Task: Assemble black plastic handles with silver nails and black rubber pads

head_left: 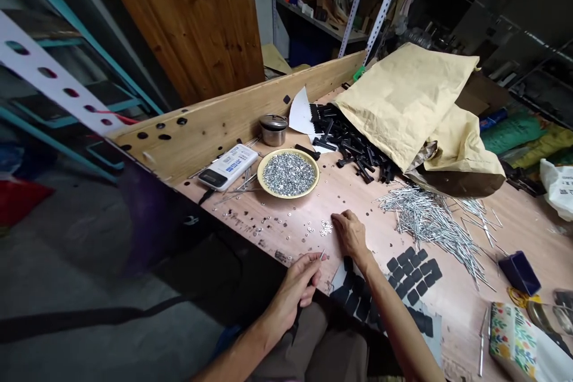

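My left hand point(301, 279) is closed at the table's front edge, pinching a thin metal pin point(322, 255) that points upward. My right hand point(350, 231) rests on the wooden table point(286, 233) with fingertips pressed down beside a small cluster of tiny washers point(326, 227). A yellow bowl point(290, 173) full of small silver washers stands a little beyond the hands. A large heap of long metal pins point(430, 221) lies to the right. Black flat pads point(412, 271) are laid in rows under my right forearm.
A pile of black plastic parts point(349, 143) spills from a big brown paper sack point(412, 101) at the back. A small digital scale point(228, 167) and a steel tin point(273, 129) sit left of the bowl. A blue tray point(519, 272) and a flowered box point(514, 337) lie right.
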Demonstrator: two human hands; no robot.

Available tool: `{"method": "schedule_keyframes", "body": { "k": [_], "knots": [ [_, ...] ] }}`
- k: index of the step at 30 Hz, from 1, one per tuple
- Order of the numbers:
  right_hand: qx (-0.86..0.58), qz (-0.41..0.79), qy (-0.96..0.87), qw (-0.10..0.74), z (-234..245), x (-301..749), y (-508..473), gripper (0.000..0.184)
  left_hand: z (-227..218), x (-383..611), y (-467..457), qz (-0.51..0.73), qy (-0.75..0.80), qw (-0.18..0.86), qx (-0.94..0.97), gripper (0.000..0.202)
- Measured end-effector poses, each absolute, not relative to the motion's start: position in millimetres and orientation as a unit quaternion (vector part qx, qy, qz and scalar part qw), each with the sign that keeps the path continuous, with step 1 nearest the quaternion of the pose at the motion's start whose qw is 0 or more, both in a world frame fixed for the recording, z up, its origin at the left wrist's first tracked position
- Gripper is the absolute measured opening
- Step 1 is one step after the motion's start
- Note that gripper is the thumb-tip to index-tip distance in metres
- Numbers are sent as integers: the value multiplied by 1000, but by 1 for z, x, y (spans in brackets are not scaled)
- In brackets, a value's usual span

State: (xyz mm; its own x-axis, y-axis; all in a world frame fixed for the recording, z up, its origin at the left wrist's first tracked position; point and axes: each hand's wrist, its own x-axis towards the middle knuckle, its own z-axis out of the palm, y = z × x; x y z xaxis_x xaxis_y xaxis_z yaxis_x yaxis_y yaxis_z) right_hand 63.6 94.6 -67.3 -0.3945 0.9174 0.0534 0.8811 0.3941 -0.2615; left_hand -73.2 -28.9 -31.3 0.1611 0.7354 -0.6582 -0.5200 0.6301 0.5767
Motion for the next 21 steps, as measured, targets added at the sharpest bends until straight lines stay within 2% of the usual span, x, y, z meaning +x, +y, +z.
{"method": "schedule_keyframes", "body": {
  "k": [3,6,9,12,13,16,21],
  "knots": [
    [-522,92,-846,56,-63,57,100,16,-31,-72,-26,433,508,737,107,50],
    [-519,111,-844,81,-62,57,99,16,-31,-71,-21,437,510,735,95,50],
    [-516,184,-812,202,-60,62,88,12,-30,-71,-16,437,500,741,105,48],
    [-532,302,-715,339,-51,67,66,3,-27,-70,-15,437,502,736,122,54],
    [-541,340,-676,368,-47,68,58,6,-26,-68,-15,433,500,739,130,56],
    [-558,426,-573,422,-37,68,39,16,-23,-63,-15,423,483,750,159,60],
    [-553,455,-520,466,-30,72,21,23,-19,-52,-18,426,461,752,198,60]
  ]
}}
